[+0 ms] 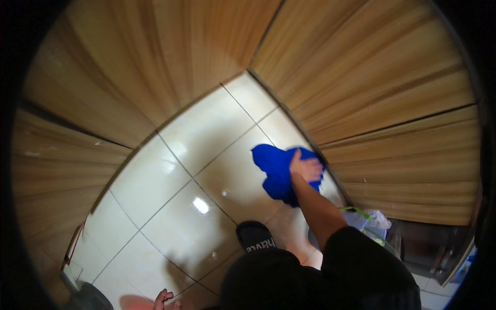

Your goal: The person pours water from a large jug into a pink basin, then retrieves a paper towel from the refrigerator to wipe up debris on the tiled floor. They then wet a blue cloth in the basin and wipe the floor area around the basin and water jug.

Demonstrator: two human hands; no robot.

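My right hand (307,167) lies palm down on a blue cloth (274,159), holding it against the white tiled floor (174,155). The fingers look blurred and point towards the foot of the wood-grain cabinet front on the right. Part of the cloth spreads out in loose folds to the left of the hand, and its right side meets the cabinet's base. Only some fingers of my left hand (164,299) show at the bottom edge, bent and above the floor; the rest of that hand is cut off, and nothing shows in those fingers.
Wood-grain cabinet panels (372,97) meet other panels (128,58) in a corner ahead. A black sandal (255,235) is on my foot. At right, clear plastic wrapping (378,221) with a green strip sits beside my arm. A dark container (91,296) stands at lower left.
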